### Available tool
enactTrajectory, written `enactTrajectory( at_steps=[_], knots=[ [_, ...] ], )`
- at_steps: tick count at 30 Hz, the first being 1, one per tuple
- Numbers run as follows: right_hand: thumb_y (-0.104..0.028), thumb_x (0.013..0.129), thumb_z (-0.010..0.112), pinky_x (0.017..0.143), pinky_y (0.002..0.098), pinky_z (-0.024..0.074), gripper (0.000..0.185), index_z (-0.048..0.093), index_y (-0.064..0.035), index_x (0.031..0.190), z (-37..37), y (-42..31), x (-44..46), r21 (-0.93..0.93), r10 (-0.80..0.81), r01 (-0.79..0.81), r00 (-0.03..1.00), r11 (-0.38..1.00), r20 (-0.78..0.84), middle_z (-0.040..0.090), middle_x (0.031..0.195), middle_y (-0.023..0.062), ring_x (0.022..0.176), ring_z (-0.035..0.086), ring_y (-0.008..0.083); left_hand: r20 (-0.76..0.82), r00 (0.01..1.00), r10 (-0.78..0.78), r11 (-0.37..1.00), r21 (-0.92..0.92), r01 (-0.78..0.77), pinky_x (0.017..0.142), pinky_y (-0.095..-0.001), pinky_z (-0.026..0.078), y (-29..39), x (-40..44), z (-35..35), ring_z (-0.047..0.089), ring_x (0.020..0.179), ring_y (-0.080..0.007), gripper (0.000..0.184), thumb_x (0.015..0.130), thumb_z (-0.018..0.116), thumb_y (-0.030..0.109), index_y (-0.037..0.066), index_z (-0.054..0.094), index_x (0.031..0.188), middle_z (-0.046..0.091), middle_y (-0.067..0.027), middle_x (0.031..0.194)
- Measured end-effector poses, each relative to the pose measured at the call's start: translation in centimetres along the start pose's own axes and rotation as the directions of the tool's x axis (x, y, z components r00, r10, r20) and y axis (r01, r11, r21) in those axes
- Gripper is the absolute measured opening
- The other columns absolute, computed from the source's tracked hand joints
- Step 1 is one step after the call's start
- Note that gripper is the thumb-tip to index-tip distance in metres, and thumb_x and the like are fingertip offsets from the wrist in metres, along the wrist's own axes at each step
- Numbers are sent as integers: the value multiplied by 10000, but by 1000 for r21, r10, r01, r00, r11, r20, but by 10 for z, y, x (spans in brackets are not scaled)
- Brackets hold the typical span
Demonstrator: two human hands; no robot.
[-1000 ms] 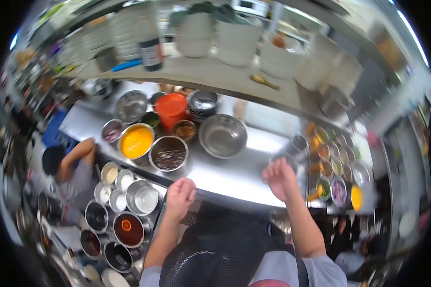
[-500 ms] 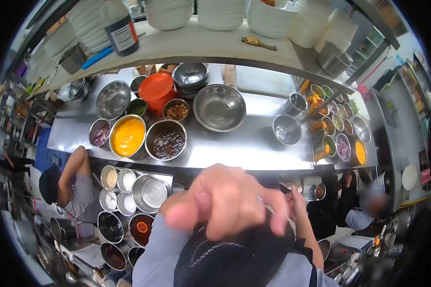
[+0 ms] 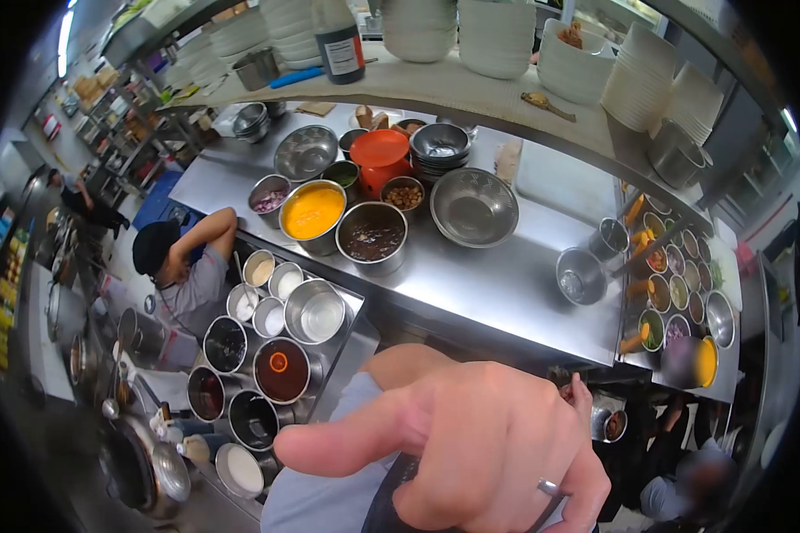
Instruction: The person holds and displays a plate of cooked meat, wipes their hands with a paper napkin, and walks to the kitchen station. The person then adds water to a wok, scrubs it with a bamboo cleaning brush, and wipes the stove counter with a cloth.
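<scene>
My left hand fills the lower middle of the head view, close to the camera, with its back towards me. Its thumb sticks out to the left, apart from the bent fingers, whose tips are partly hidden. A ring sits on one finger, and I see nothing in the hand. Behind it, only a few fingers of my right hand show; what they touch is hidden. Beyond lies the steel counter, with a pot of dark sauce, a pot of yellow liquid and a perforated steel bowl.
At left, several pots surround a red-brown sauce pot. A co-worker stands there with one arm raised; another person is at lower right. Ingredient tins line the counter's right end. An overhead shelf carries stacked bowls.
The view has turned, so the counter now slants down to the right. My left hand appears larger and lower. My right hand and forearm are more hidden behind it.
</scene>
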State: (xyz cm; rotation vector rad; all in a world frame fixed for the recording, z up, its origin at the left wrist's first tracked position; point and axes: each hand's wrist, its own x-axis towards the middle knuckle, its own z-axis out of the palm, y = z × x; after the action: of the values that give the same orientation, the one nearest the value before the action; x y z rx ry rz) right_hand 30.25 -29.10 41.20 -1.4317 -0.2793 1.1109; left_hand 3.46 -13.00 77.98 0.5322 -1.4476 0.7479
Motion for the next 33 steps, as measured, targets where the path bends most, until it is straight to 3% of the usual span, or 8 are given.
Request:
enactTrajectory(
  at_steps=[9,12,15,18,21,24,30,33],
  knots=[
    [-424,1055,621,543,269,473,388,563,-150,788,-55,8,18,7,4,-4,996,1000,87,567,668,-11,619,602,121,61,998,27,975,219,-40,803,-346,474,-65,0,20,378,460,-137,616,1057,529,568,115,521,640,357,30,582],
    [-442,1048,626,539,274,475,410,547,-148,773,-60,7,7,-49,27,-21,993,999,115,553,658,-10,608,598,128,-74,992,-100,965,238,115,781,-335,469,-72,2,26,385,461,-140,619,1065,514,563,110,531,643,365,25,586],
    [-451,1039,637,538,276,471,420,537,-150,764,-69,16,12,-66,80,-76,995,995,60,541,656,-11,606,598,133,39,999,21,954,300,-32,745,-335,473,-86,5,15,388,463,-144,610,1066,527,547,99,541,652,374,18,591],
    [-452,1036,644,548,272,465,419,539,-152,763,-71,24,18,-43,82,-78,992,996,97,551,672,-11,617,598,127,-9,998,-64,972,225,64,719,-339,482,-87,8,13,388,464,-146,597,1061,546,535,89,549,665,377,14,594],
    [-446,1040,641,559,268,462,409,541,-153,773,-67,22,22,1,64,-65,991,998,120,563,681,-10,623,598,124,107,994,-3,968,249,-24,703,-350,489,-89,7,9,391,468,-146,585,1058,560,526,84,552,674,381,13,597],
    [-437,1046,634,567,268,460,395,547,-151,788,-57,16,26,11,50,-51,992,999,114,565,682,-10,634,600,124,-29,994,-105,958,266,109,707,-346,490,-81,11,14,396,471,-145,587,1059,556,530,86,554,674,382,12,598],
    [-417,1050,635,553,272,464,379,556,-149,794,-31,2,24,-36,-16,22,986,999,164,573,685,-4,631,608,133,72,997,-34,952,307,10,765,-360,489,-66,11,6,405,475,-141,587,1058,549,542,94,559,678,391,13,600],
    [-413,1055,628,543,276,476,379,557,-150,792,-28,13,39,-15,7,-5,987,1000,159,574,684,1,628,614,140,205,961,-184,913,397,90,945,-429,495,-48,11,1,499,515,-170,618,887,659,749,156,625,717,548,60,651]
  ],
)
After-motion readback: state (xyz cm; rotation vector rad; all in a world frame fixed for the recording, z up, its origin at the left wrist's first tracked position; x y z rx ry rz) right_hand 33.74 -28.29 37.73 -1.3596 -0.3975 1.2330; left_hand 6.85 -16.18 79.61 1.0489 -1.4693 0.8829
